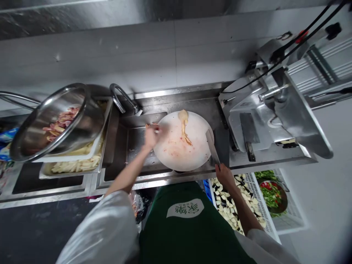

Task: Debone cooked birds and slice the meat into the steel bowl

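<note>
My right hand (225, 175) is wrapped round the handle of a cleaver (212, 147), whose blade lies over the right edge of a round white cutting board (176, 157). On the board, a pale yellowish poultry leg (183, 126) stretches from the far edge towards the middle, among reddish smears. My left hand (151, 136) is over the board's left edge, beside the sink. Its fingers are blurred but closed round what looks like a small piece of meat, with a pale, reddish end showing. Most of that piece is hidden.
A tilted steel bowl (38, 126) of meat strips rests over trays of pale cut strips (77, 164) at left. Behind the sink (132, 146) stands a faucet (121, 96). A slicing machine (275, 106) and a second cleaver (249, 128) are at right. Below, a crate (253, 185) holds cut eggplant.
</note>
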`<action>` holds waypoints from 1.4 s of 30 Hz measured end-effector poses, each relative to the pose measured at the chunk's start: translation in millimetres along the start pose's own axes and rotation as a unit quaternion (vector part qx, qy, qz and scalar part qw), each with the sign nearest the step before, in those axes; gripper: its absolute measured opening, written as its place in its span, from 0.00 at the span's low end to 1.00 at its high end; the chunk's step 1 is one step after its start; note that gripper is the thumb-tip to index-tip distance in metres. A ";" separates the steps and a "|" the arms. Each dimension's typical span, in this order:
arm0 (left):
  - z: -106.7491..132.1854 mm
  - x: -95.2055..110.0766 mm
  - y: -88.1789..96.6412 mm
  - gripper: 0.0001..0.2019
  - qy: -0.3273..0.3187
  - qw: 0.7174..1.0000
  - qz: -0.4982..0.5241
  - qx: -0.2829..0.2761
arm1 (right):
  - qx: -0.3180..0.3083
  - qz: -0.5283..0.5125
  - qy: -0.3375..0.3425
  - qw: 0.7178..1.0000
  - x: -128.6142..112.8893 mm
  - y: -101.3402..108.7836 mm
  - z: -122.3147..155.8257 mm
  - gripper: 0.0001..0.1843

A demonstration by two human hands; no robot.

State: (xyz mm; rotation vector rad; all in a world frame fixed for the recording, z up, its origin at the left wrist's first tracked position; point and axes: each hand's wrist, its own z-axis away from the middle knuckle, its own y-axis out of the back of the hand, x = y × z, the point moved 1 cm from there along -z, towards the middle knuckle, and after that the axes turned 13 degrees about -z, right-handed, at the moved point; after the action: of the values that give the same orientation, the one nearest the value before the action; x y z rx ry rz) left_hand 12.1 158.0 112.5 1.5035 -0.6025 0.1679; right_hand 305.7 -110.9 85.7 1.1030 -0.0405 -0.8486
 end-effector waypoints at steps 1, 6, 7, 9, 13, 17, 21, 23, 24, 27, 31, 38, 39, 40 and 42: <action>-5.9 15.5 -21.5 0.10 0.010 1.000 -0.018 -0.020 | 0.000 -0.006 0.004 1.000 0.6 0.6 0.5 0.14; -28.9 77.9 -108.2 0.15 0.115 0.978 -0.126 -0.121 | -0.015 -0.081 0.035 0.996 15.1 -0.4 6.5 0.11; -30.6 77.6 -112.7 0.14 0.126 0.976 -0.119 -0.132 | -0.013 -0.091 0.041 0.995 20.0 -2.0 7.3 0.10; -29.1 62.3 -105.1 0.11 0.130 0.976 -0.089 -0.147 | -0.005 -0.100 0.051 0.994 29.9 -5.3 7.4 0.09; 0.6 12.1 -50.4 0.12 0.034 0.993 -0.078 -0.078 | 0.000 -0.097 0.064 0.993 42.1 -6.0 0.9 0.10; 70.8 -6.3 -28.0 0.17 0.002 0.980 -0.158 -0.125 | 0.000 -0.066 0.078 0.995 36.9 2.2 -8.8 0.11; 148.1 13.8 -63.6 0.20 0.088 0.955 -0.191 -0.211 | 0.006 -0.040 0.091 0.995 16.8 4.9 -17.3 0.14; 177.4 29.8 -84.3 0.20 0.136 0.947 -0.194 -0.215 | 0.004 -0.045 0.116 0.992 1.9 1.0 -21.6 0.16; 189.1 37.7 -92.5 0.20 0.157 0.944 -0.196 -0.212 | 0.000 -0.050 0.129 0.990 -6.5 -2.1 -23.6 0.16; 212.8 58.3 -106.7 0.19 0.194 0.937 -0.206 -0.204 | -0.027 -0.066 0.151 0.986 -34.1 -14.5 -26.8 0.18; 224.0 75.6 -110.0 0.18 0.186 0.936 -0.208 -0.214 | -0.039 -0.098 0.152 0.983 -70.3 -33.2 -14.2 0.18; 224.5 82.6 -108.2 0.19 0.144 0.937 -0.214 -0.235 | -0.007 -0.147 0.157 0.977 -109.8 -61.0 20.9 0.19; 224.7 81.8 -107.9 0.19 0.136 0.938 -0.212 -0.238 | -0.006 -0.148 0.153 0.977 -111.5 -64.1 22.8 0.19; 224.9 80.9 -107.7 0.19 0.128 0.939 -0.209 -0.241 | -0.008 -0.147 0.148 0.978 -112.3 -67.0 24.3 0.19; 225.2 78.8 -107.1 0.20 0.115 0.941 -0.203 -0.246 | -0.009 -0.142 0.137 0.980 -112.2 -72.6 26.5 0.19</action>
State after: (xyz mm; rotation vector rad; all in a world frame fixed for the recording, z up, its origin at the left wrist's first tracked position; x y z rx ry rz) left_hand 67.9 -88.4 44.8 1.0680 -0.1188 -0.1210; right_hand 174.5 -74.7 82.2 1.2183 0.3615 -0.9398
